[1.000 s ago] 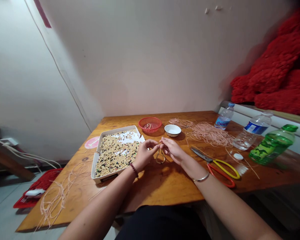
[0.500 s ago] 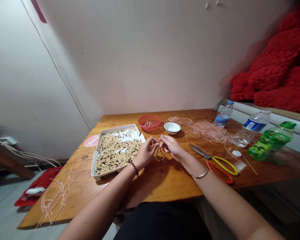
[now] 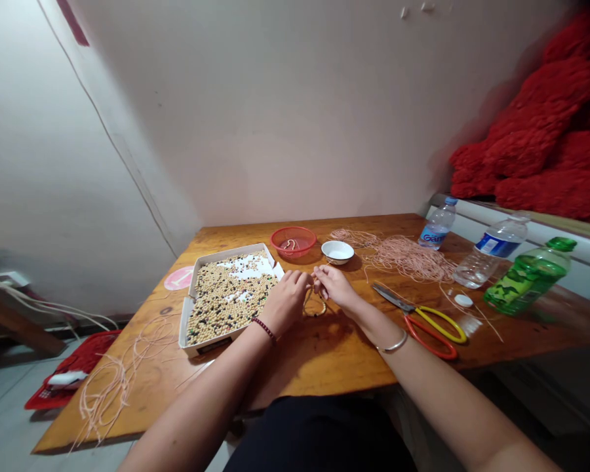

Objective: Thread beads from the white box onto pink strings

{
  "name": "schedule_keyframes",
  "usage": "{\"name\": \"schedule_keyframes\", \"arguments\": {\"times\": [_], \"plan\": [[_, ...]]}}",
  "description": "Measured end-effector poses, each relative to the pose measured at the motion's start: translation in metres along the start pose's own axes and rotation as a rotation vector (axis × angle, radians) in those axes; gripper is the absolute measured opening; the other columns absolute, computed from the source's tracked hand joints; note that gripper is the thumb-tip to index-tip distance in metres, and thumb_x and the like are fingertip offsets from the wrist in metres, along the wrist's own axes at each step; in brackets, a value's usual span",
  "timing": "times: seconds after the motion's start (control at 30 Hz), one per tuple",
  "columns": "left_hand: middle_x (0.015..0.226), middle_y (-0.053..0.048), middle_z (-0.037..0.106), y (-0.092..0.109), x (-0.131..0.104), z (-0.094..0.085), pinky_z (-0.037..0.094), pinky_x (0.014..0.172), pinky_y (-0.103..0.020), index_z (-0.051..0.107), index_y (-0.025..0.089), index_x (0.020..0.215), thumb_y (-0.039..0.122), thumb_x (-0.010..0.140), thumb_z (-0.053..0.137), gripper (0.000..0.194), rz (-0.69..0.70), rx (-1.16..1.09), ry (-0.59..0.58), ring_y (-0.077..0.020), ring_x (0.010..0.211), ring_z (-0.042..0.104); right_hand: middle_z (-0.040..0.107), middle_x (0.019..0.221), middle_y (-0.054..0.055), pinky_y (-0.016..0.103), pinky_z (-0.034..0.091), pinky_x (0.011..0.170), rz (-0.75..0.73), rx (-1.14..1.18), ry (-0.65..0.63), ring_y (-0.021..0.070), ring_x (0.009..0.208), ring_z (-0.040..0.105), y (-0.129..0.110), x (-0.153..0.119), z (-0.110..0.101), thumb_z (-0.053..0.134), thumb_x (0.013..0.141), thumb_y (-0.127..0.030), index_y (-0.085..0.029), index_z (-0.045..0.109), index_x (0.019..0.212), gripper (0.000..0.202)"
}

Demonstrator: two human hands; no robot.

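A loop of small tan beads, a beaded bracelet (image 3: 315,314), hangs below my fingers just above or on the wooden table. My left hand (image 3: 291,294) has its fingers closed at the top of the loop, its back turned toward me. Close against it, my right hand (image 3: 335,284) pinches the bracelet's other end between thumb and fingers. The cord ends between the fingertips are too small to make out. Left of my hands lies a shallow white box (image 3: 183,328) full of tan, black and coloured beads.
Behind my hands stand a red plastic basket (image 3: 294,231) holding a few beaded pieces and a white bowl (image 3: 337,252). To the right are scissors (image 3: 413,313), a heap of pink cord (image 3: 408,257) and several plastic bottles. More cord (image 3: 109,387) lies at the table's left edge.
My left hand has rolled over, so its back now faces up more and covers its fingertips. The bracelet loop hangs wider and rounder. My right hand has hardly moved.
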State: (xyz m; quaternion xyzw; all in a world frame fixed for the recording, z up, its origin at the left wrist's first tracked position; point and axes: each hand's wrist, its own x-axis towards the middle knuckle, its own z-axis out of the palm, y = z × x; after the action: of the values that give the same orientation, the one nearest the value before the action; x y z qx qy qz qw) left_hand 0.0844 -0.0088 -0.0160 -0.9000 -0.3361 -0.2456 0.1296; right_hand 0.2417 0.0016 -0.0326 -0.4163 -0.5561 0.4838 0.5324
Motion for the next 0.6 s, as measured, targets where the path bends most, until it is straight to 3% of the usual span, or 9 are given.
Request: {"name": "schedule_keyframes", "arguments": {"times": [0.17, 0.33, 0.6], "plan": [[0.095, -0.009, 0.054, 0.000, -0.001, -0.012, 0.046, 0.075, -0.035, 0.048, 0.016, 0.100, 0.005, 0.075, 0.050, 0.027, 0.111, 0.060, -0.101, -0.0222, 0.086, 0.047, 0.049, 0.044, -0.006, 0.019, 0.028, 0.034, -0.001, -0.040, -0.009, 0.0060, 0.032, 0.037, 0.002, -0.001, -0.001, 0.056, 0.070, -0.065, -0.019, 0.047, 0.070, 0.046], [0.097, -0.010, 0.054, 0.001, 0.000, -0.025, 0.046, 0.074, -0.034, 0.048, 0.016, 0.106, 0.004, 0.072, 0.050, 0.035, 0.150, 0.061, -0.169, -0.0223, 0.087, 0.047, 0.047, 0.043, -0.007, 0.019, 0.026, 0.033, -0.002, -0.063, -0.004, 0.0061, 0.031, 0.035, 0.007, -0.002, -0.003, 0.055, 0.073, -0.063, -0.019, 0.048, 0.072, 0.044], [0.087, -0.008, 0.055, -0.005, 0.001, -0.022, 0.045, 0.072, -0.032, 0.050, 0.015, 0.096, 0.012, 0.087, 0.045, 0.011, 0.098, 0.113, -0.114, -0.0203, 0.083, 0.049, 0.065, 0.060, 0.005, 0.020, 0.026, 0.033, -0.019, -0.106, 0.076, 0.0051, 0.032, 0.036, 0.001, -0.001, -0.002, 0.057, 0.070, -0.064, -0.014, 0.061, 0.072, 0.050]]}}
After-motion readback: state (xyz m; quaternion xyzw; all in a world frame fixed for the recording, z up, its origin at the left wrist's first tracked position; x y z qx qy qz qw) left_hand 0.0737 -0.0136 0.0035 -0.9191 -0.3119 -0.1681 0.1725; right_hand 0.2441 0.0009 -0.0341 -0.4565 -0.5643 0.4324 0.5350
